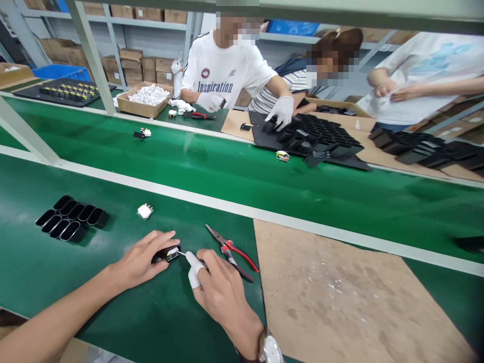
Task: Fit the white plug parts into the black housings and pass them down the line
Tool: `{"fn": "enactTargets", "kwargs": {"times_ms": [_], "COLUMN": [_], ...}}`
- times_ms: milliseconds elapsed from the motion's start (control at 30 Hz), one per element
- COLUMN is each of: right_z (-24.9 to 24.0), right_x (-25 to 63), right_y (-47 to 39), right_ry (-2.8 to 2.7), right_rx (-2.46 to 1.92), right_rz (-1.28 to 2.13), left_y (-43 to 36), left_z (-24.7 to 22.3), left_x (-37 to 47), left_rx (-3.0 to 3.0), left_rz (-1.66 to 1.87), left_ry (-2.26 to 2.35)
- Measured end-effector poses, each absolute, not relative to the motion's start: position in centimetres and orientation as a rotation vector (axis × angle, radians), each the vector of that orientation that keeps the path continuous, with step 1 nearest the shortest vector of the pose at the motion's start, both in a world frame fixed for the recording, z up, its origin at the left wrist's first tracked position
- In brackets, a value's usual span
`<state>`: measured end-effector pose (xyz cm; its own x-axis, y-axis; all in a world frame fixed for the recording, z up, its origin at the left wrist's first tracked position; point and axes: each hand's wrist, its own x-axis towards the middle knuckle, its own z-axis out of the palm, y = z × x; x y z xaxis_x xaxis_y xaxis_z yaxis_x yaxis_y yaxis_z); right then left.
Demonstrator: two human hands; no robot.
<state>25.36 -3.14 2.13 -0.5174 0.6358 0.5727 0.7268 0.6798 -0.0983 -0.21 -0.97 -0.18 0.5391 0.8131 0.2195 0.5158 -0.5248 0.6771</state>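
My left hand (pixel 145 256) is closed around a small black plastic housing (pixel 161 255) lying on the green bench. A white and metallic part (pixel 173 253) shows at the housing's open end. White finger cots cover two fingers of my right hand (pixel 219 282), which pinches a thin metal tool (pixel 182 253). The tool's tip touches or nearly touches that white part; its handle is hidden in my palm. Just beyond my right hand rest long-nose pliers (pixel 229 247) with red and black handles, jaws closed. Beyond my left hand sits a small circuit board (pixel 145 211) with a white top.
Black empty housings (pixel 71 218) stand grouped at left. A cardboard sheet (pixel 355 297) covers the bench at right. Across the green conveyor (pixel 212 156), which carries a few small parts, co-workers in white shirts handle items near black housings (pixel 321 133) and a box of white pieces (pixel 145 98).
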Motion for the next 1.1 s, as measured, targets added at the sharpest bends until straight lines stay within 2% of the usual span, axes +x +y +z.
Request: {"fn": "enactTargets", "kwargs": {"times_ms": [267, 567, 700, 833, 1100], "right_z": [1.9, 0.4, 0.3, 0.9, 1.9], "right_x": [25.6, 25.9, 25.9, 25.3, 24.0], "right_y": [-3.0, -2.5, -2.5, -2.8, -2.6], "right_ry": [-2.270, -2.388, -2.373, -2.318, -2.344], "right_rx": [-1.066, -1.353, -1.294, -1.049, -0.992], "right_rz": [-0.192, -0.283, -0.145, 0.126, 0.286], "left_y": [-1.0, -0.8, -0.5, -0.1, 0.0], "left_z": [-0.3, 0.2, 0.4, 0.3, 0.0], "left_x": [-0.1, 0.2, -0.2, -0.5, -0.4], "left_rx": [2.195, 2.091, 2.189, 2.310, 2.185], "left_rz": [0.727, 0.721, 0.834, 0.990, 0.957], "left_ry": [1.111, 1.146, 0.995, 0.773, 0.763]}}
